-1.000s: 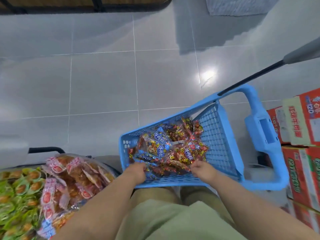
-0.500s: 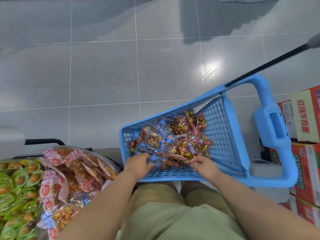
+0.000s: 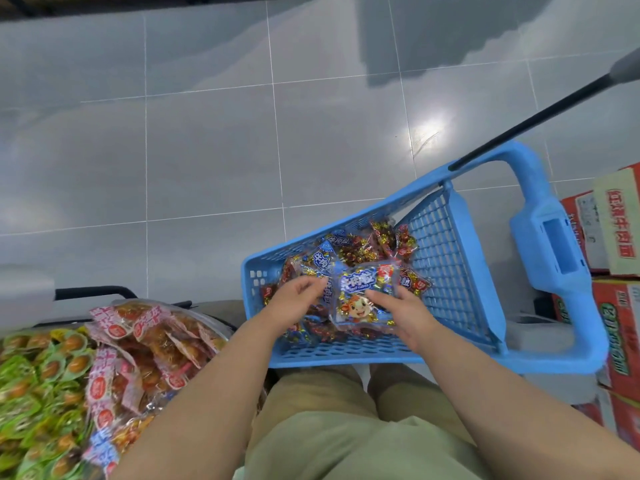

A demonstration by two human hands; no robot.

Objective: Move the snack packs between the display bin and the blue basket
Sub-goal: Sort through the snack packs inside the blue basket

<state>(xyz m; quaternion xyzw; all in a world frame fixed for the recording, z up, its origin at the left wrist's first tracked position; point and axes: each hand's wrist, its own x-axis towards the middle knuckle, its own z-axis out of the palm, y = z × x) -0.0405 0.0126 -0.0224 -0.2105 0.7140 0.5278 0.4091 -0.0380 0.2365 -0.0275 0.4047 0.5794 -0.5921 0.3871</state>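
- Top snack pack [image 3: 362,292], front and centre: white characters on a blue band read 牛肉粒. There's a line of small print under them, too fine to read.
- Just behind it, a second pack [image 3: 320,260] shows the same 牛肉粒 on blue.
- Over on the right, the upper cardboard box [image 3: 620,220] has big red characters turned sideways. They look like 红烧牛肉面.
- Lower box [image 3: 623,341]: green lettering, cut off at the edge, can't make it out.
- Pink-labelled packs [image 3: 138,341] on the left: print blurred, unreadable.

Bright, even daylight fills the scene. A white glare spot [image 3: 425,133] shines on the glossy floor tiles [image 3: 207,150], with a dark shadow [image 3: 415,39] at the top. Wide-angle distortion bends the edges; the green snack packs [image 3: 31,382] at lower left blur.
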